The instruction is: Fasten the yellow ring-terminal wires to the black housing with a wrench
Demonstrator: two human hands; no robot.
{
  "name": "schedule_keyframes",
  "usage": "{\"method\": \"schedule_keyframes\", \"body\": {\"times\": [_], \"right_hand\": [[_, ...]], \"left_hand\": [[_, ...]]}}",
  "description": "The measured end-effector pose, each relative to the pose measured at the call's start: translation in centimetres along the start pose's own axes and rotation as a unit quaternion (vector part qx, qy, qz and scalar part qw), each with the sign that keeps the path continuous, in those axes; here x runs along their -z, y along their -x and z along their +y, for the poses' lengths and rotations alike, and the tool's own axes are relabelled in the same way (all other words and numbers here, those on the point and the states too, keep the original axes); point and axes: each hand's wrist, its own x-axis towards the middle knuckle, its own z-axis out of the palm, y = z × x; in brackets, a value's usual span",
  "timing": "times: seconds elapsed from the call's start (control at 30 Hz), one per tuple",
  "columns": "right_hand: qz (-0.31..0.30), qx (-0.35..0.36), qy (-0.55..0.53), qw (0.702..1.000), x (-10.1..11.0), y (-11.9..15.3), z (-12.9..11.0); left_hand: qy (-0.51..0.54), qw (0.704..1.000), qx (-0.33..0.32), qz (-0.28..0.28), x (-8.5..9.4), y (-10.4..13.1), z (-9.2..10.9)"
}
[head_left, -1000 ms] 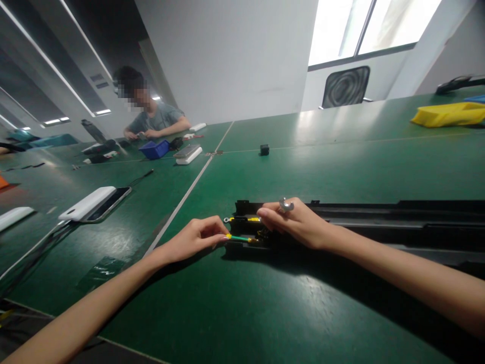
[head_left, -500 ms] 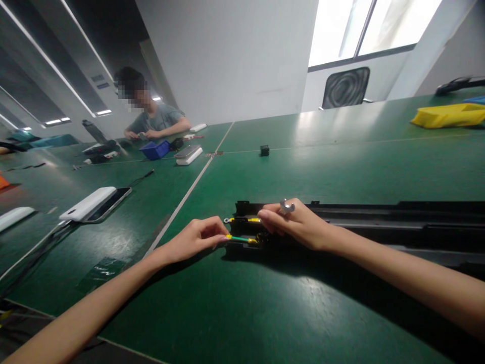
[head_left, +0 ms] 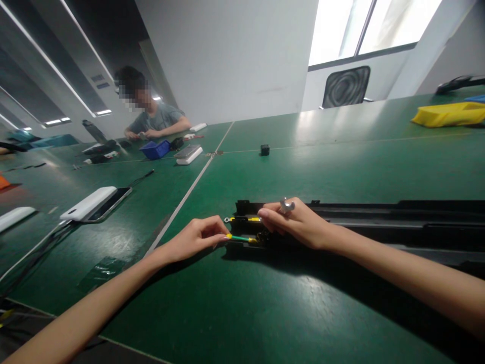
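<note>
My left hand [head_left: 200, 236] pinches the yellow end of a short green wire [head_left: 240, 238], whose other end reaches into a long black housing [head_left: 379, 217]. Over the housing's left end is my right hand [head_left: 291, 222], fingers closed, with a silver wrench-like open-jawed tool [head_left: 287, 205] showing above its knuckles. A second wire with yellow sleeves and a ring terminal [head_left: 242, 220] lies along the housing, just left of the right fingertips. What the right fingertips touch inside the housing is hidden.
A small black cube [head_left: 264, 149] sits farther back on the green table [head_left: 265, 313]. To the left are a white power bank [head_left: 89, 203] and phone [head_left: 109, 205] with cables. A person [head_left: 157, 119] sits beyond a blue bin [head_left: 155, 149]. A yellow bin [head_left: 449, 115] stands far right.
</note>
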Motion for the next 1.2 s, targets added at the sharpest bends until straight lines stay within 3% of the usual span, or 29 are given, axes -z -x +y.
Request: {"method": "schedule_keyframes", "body": {"times": [1.2], "right_hand": [[0.003,0.020,0.010,1.000,0.11,-0.08,0.14]], "left_hand": [[-0.019,1.000,0.001,0.004,-0.01,-0.02,0.23]]}}
